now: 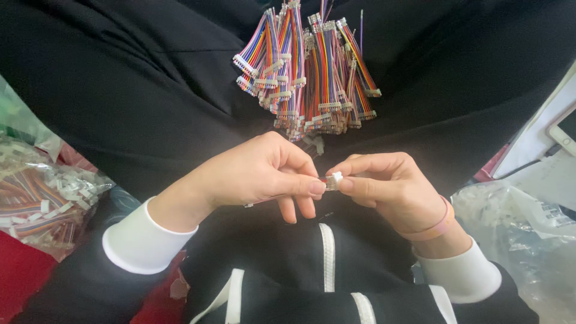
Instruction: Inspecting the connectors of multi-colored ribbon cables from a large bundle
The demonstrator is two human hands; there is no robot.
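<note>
My left hand [255, 177] pinches the wire end of a short multicoloured ribbon cable [327, 183] between thumb and forefinger. My right hand [390, 186] grips the small white plastic connector [336, 177] at that cable's tip. The two hands meet fingertip to fingertip over my lap, which is covered in black cloth [138, 90]. A pile of finished rainbow cables with white connectors [306, 72] lies on the cloth just beyond the hands. A pink band sits on my right wrist.
A clear plastic bag of more coloured cables [42, 192] lies at the left over a red surface [18, 276]. Another clear bag of white parts [516, 228] is at the right, with a phone [564, 129] on a white surface beyond it.
</note>
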